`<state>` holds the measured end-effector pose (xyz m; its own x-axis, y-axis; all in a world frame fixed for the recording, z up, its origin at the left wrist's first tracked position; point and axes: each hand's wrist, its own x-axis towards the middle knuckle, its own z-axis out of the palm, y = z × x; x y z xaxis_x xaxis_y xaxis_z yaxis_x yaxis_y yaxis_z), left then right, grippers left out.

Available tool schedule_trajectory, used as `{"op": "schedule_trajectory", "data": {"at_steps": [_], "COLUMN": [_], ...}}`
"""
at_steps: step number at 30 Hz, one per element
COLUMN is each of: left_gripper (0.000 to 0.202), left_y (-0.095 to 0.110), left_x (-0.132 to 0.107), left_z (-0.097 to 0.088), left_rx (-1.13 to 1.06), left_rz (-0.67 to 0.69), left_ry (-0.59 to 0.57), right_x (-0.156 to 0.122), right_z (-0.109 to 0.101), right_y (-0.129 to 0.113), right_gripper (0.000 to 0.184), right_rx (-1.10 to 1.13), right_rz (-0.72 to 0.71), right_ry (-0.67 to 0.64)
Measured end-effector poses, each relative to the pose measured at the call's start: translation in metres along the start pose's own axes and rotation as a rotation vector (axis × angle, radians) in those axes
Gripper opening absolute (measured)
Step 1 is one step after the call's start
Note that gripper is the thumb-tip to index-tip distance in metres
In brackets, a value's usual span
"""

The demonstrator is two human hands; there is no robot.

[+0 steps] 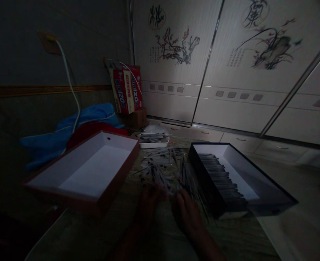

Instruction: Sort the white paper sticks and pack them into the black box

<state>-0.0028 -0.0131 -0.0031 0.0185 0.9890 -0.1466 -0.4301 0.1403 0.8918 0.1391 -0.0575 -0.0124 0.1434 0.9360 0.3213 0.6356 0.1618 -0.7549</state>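
Note:
In dim light, my left hand [149, 198] is over the near middle of the table, its fingers curled together. Close by on its right, my right hand [187, 210] has its fingers bent inward around something thin. What lies between the fingertips is blurred and too dark to name. Just beyond both hands is a loose heap of slim, pen-like sticks [160, 175], some clear, some with dark ends. More long thin sticks [185, 174] lie alongside the black box [207, 177]. Inside that box, similar dark-ended sticks [221, 177] are laid in a row along its left side.
An open reddish box [119, 175] with a white inside stands at the left. A white tray [154, 144] of sticks and clear plastic sits at the far table edge. Behind are blue cloth [91, 114], red cartons [127, 88] and sliding cabinet doors [173, 101].

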Motion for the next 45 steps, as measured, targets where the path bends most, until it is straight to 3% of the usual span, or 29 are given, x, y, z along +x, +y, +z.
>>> {"op": "schedule_trajectory", "data": {"at_steps": [3,10,16,21,28,37,41,45], "left_gripper": [0.029,0.028,0.030,0.031,0.030,0.026,0.020,0.012], "left_y": [-0.001,0.001,0.005,0.006,0.003,0.009,0.006,-0.002], "left_x": [0.001,0.000,0.000,-0.002,-0.001,-0.005,-0.007,-0.011], "left_z": [0.000,0.000,0.001,0.002,0.001,0.004,0.005,0.006], "left_rx": [0.000,0.075,0.047,0.068,0.064,0.115,0.208,0.361], "left_rz": [-0.014,0.021,0.004,-0.004,-0.010,0.029,0.076,0.135], "left_ry": [0.022,-0.025,0.049,0.011,0.016,-0.031,-0.057,-0.125], "right_x": [0.000,0.001,0.000,0.001,0.000,0.000,0.000,0.000], "right_z": [-0.002,0.000,-0.003,-0.004,-0.001,-0.004,-0.008,-0.004], "right_y": [-0.001,0.000,0.000,-0.003,0.001,-0.001,-0.008,-0.006], "right_gripper": [0.023,0.042,0.027,0.043,0.027,0.046,0.030,0.028], "right_rx": [-0.007,0.107,0.079,0.125,0.093,0.168,0.074,0.065], "right_rz": [-0.039,-0.029,-0.015,0.002,-0.020,0.038,-0.051,-0.167], "right_ry": [-0.086,-0.050,-0.091,-0.090,-0.104,-0.097,-0.103,-0.217]}}
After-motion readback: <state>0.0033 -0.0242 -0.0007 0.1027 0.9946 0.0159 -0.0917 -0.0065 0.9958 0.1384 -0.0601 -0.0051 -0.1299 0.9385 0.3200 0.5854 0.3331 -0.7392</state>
